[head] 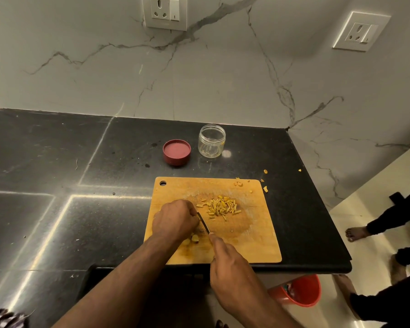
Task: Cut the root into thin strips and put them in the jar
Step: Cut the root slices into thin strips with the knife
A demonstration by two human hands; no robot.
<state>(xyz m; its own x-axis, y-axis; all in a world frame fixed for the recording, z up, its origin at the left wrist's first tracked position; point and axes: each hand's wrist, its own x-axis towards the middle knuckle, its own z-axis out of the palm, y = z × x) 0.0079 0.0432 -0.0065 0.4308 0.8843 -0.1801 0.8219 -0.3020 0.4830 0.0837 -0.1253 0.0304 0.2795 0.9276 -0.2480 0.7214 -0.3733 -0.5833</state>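
Observation:
A wooden cutting board point(258, 242) lies near the counter's front edge. A pile of thin yellow root strips point(221, 206) sits in its middle. My left hand point(174, 221) is curled over a piece of root, which it mostly hides. Two yellow root chunks point(191, 239) lie just below that hand. My right hand point(232, 273) grips a knife point(204, 223), forefinger along the spine, the blade set against my left fingers. An open glass jar point(211, 141) stands behind the board and looks empty. Its red lid point(176, 151) lies upturned to the jar's left.
Small yellow scraps point(265, 188) lie on the black counter point(57, 185) by the board's far right corner. A red bucket point(302, 291) stands on the floor under the counter's edge. Another person's bare feet and dark-clad legs point(388, 223) are at the right.

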